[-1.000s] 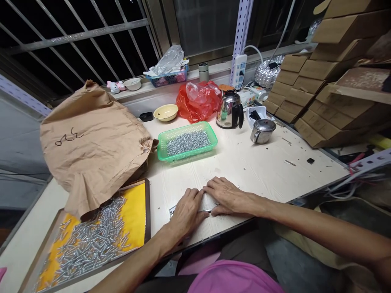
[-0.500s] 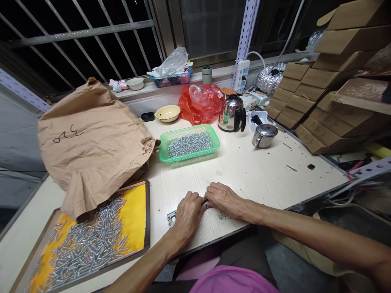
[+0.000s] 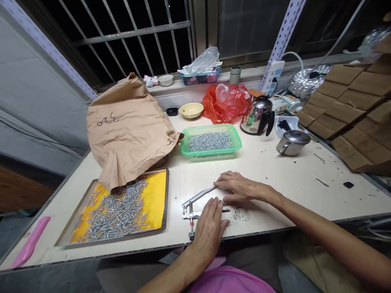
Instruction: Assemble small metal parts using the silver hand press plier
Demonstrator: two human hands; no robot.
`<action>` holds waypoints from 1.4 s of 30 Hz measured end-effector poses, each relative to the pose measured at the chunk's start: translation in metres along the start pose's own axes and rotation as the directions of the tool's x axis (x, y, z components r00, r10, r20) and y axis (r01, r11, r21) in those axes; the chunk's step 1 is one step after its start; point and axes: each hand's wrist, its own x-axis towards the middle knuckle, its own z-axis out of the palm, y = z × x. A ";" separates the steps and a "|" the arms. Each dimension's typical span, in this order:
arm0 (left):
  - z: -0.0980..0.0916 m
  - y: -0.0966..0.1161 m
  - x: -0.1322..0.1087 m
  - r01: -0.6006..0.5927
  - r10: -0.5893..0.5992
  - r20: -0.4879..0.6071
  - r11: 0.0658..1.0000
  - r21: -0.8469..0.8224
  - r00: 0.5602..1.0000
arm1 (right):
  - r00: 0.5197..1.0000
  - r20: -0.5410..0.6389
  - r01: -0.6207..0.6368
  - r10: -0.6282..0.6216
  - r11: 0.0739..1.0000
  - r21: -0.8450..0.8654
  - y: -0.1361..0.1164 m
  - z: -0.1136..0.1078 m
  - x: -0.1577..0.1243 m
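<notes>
A metal hand press pliers (image 3: 195, 205) with a coil spring and a red-ringed screw lies on the table, its two handles spread apart. My left hand (image 3: 210, 224) rests flat over the lower handle, fingers stretched out and thumb apart. The lower handle's tip shows past my left fingers. My right hand (image 3: 240, 187) is at the far end of the upper handle, its fingers curled on it; the grip is partly hidden. Just below my right hand is a worn, scratched patch (image 3: 241, 214) on the tabletop.
At left, a brown paper bag (image 3: 131, 134) overlaps a yellow-lined tray (image 3: 155, 199) of metal pins. Behind the hands is a green basket (image 3: 210, 154) of small pins. A kettle (image 3: 256, 116) and a lidded steel pot (image 3: 292, 143) stand right. A pink-handled tool (image 3: 30, 243) lies front left.
The view has swung left. My hands have moved apart, and the pliers, mostly covered before, now show with handles spread. My left hand has flattened.
</notes>
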 end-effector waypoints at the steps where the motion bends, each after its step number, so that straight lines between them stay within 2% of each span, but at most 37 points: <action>1: -0.001 0.001 0.000 0.010 -0.010 0.010 1.000 -0.007 1.000 | 1.000 -0.011 -0.008 0.008 1.000 -0.005 0.000 -0.002 0.003; 5: -0.003 0.006 -0.003 -0.006 0.007 0.039 1.000 -0.004 0.999 | 0.988 -0.108 -0.116 0.107 0.990 -0.085 -0.004 0.001 0.019; 10: 0.001 0.015 -0.009 -0.007 0.007 0.027 1.000 -0.024 1.000 | 0.983 -0.160 -0.129 0.089 0.956 -0.264 -0.001 0.012 0.042; 15: 0.001 0.017 -0.009 -0.028 0.029 0.011 0.998 -0.049 1.000 | 0.970 -0.209 -0.174 0.119 0.948 -0.266 0.006 0.008 0.049; 18: -0.007 0.020 -0.016 -0.056 0.056 0.003 0.997 -0.055 0.998 | 0.966 -0.222 -0.191 0.135 0.948 -0.256 -0.010 0.006 0.041; 22: -0.027 0.019 -0.038 -0.165 0.155 -0.094 0.980 -0.114 0.983 | 0.983 -0.182 -0.059 0.035 0.990 -0.129 -0.044 0.015 0.016; 23: -0.033 0.015 -0.044 -0.140 0.122 -0.130 0.980 -0.143 0.984 | 0.986 -0.166 -0.028 0.011 0.994 -0.101 -0.052 0.019 0.010; 25: -0.045 0.000 -0.054 -0.002 -0.035 -0.180 0.980 -0.200 0.983 | 0.988 -0.149 0.021 -0.033 0.997 -0.080 -0.066 0.026 0.002; 27: -0.056 -0.020 -0.061 0.153 -0.203 -0.215 0.962 -0.227 0.955 | 0.987 -0.136 0.072 -0.087 0.991 -0.115 -0.078 0.032 0.003; 29: -0.065 -0.038 -0.065 0.244 -0.297 -0.257 0.945 -0.219 0.920 | 0.979 -0.100 0.157 -0.177 0.971 -0.182 -0.087 0.035 0.014; 31: -0.074 -0.051 -0.067 0.291 -0.339 -0.288 0.936 -0.197 0.896 | 0.956 -0.041 0.272 -0.291 0.929 -0.250 -0.095 0.035 0.030; 35: -0.095 -0.065 -0.073 0.330 -0.358 -0.352 0.934 -0.140 0.865 | 0.878 0.060 0.470 -0.474 0.832 -0.294 -0.107 0.038 0.057; 39: -0.118 -0.086 -0.082 0.460 -0.449 -0.383 0.886 -0.068 0.807 | 0.856 0.058 0.509 -0.514 0.817 -0.272 -0.111 0.051 0.070; 42: -0.129 -0.108 -0.086 0.530 -0.496 -0.334 0.848 0.013 0.801 | 0.874 -0.034 0.479 -0.485 0.870 -0.119 -0.112 0.056 0.075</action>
